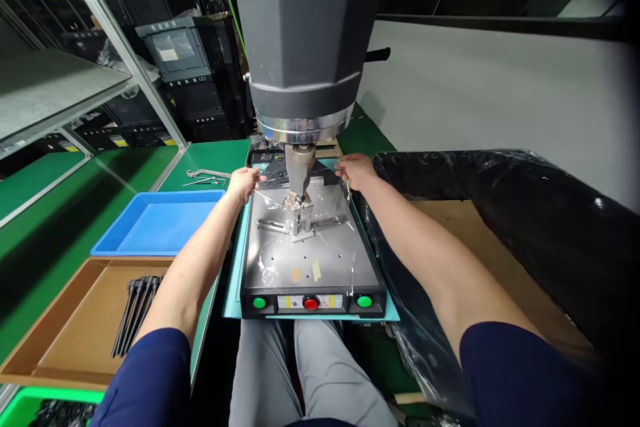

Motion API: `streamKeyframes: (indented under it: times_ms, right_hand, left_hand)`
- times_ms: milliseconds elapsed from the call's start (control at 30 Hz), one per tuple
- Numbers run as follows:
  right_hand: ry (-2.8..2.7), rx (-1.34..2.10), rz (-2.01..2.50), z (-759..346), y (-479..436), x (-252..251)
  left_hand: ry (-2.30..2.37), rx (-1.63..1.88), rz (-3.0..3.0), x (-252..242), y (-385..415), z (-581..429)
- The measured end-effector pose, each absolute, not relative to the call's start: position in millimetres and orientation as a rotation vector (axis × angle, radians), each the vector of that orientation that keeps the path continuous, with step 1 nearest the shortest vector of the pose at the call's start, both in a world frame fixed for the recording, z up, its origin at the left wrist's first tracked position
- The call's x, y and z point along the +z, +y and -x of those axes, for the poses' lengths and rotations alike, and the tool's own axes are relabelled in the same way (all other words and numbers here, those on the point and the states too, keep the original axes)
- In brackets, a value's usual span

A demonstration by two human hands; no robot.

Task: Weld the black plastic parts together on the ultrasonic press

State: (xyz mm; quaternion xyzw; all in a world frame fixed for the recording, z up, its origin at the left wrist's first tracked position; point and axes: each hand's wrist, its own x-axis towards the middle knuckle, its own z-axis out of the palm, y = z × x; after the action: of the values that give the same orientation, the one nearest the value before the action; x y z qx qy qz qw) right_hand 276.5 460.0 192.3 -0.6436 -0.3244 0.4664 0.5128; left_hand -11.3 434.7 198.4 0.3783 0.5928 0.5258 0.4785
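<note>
A bench press-like machine stands before me, with a large grey head (305, 27) and a metal horn (301, 170) pointing down. Under the horn, a small metal fixture (302, 217) is bolted to the steel base plate (320, 260). Clear plastic film (267, 272) lies wrinkled and shiny over the plate. My left hand (244, 185) is closed at the plate's back left corner, where film creases run toward its fingers. At the back right corner my right hand (356, 171) pinches what looks like the film's edge. The fingertips' exact hold is partly hidden.
To the left are a blue tray (160, 220), a brown tray (75, 320) with several black rod-like parts (136, 310), a green bin (30, 400) and a wrench (207, 173). A box lined with black plastic (500, 180) stands right. Green buttons (365, 301) flank a red button (311, 303).
</note>
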Motion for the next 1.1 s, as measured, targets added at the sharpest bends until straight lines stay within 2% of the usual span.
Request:
streamKeyframes:
  times_ms: [267, 533, 733, 1100]
  right_hand:
    - [-0.772, 1.091, 1.636, -276, 502, 176]
    - [-0.748, 1.078, 1.665, -285, 505, 156]
    - [-0.733, 1.055, 1.688, -292, 502, 152]
    - [-0.805, 1.008, 1.734, -296, 499, 137]
  left_hand:
    - [1.316, 1.232, -0.755, 205, 465, 10]
    - [1.161, 1.054, -0.744, 172, 390, 18]
    - [1.152, 1.191, -0.992, 152, 351, 9]
    - [1.165, 1.293, -1.084, 154, 351, -3]
